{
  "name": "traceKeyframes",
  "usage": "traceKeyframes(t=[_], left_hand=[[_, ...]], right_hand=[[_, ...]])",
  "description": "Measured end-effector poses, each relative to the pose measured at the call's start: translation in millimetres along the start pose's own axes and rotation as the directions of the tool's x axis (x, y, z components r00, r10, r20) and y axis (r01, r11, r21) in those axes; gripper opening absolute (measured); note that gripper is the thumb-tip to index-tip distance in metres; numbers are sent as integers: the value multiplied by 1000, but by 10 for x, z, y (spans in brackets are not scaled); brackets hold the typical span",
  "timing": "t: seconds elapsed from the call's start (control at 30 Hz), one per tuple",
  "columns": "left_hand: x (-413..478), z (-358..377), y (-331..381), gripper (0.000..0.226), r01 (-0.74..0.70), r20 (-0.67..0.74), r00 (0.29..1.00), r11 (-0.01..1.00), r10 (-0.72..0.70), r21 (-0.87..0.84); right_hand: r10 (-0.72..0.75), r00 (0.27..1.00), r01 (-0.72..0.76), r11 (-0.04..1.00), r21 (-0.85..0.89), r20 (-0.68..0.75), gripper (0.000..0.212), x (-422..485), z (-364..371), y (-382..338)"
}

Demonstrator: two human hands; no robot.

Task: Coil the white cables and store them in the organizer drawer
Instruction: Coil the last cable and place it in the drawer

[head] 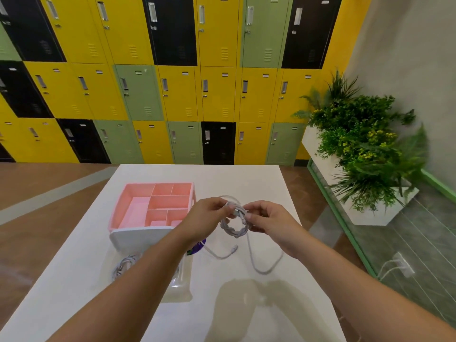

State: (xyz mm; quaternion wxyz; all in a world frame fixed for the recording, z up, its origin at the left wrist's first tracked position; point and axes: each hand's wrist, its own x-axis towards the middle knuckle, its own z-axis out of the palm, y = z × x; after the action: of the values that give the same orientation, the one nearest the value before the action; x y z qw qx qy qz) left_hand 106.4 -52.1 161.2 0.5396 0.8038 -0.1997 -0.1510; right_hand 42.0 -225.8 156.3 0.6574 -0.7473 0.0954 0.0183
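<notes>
Above the white table (246,178) I hold a partly coiled white cable (234,224). My left hand (206,218) pinches the coil's top from the left. My right hand (269,223) pinches it from the right. Loose cable hangs below in a loop, and a plug end (234,248) dangles over the table. The pink organizer drawer (138,211) with several compartments lies pulled out to the left of my hands. A second white cable (123,264), bundled, lies on the table in front of the drawer, left of my left forearm.
A clear plastic item (181,280) lies on the table under my left forearm, and a small purple object (197,248) peeks out beside it. Coloured lockers (182,95) fill the far wall. A planter with green plants (365,144) stands to the right.
</notes>
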Motion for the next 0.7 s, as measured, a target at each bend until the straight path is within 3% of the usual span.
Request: traceKeyframes(t=[0.3,0.5,0.7], left_hand=[[-136,-321,-370,21,175,7,984,964,-177,-199],[-293,-842,-734,19,268,67,964,937,-259,-223],[-399,-1383,-1064,18,317,94,948,919,-303,-235]], right_hand=[[21,996,-11,995,-103,91,16,139,400,112],[41,992,-23,989,-149,118,17,258,1005,143],[67,991,-58,995,-82,119,16,398,1658,208]])
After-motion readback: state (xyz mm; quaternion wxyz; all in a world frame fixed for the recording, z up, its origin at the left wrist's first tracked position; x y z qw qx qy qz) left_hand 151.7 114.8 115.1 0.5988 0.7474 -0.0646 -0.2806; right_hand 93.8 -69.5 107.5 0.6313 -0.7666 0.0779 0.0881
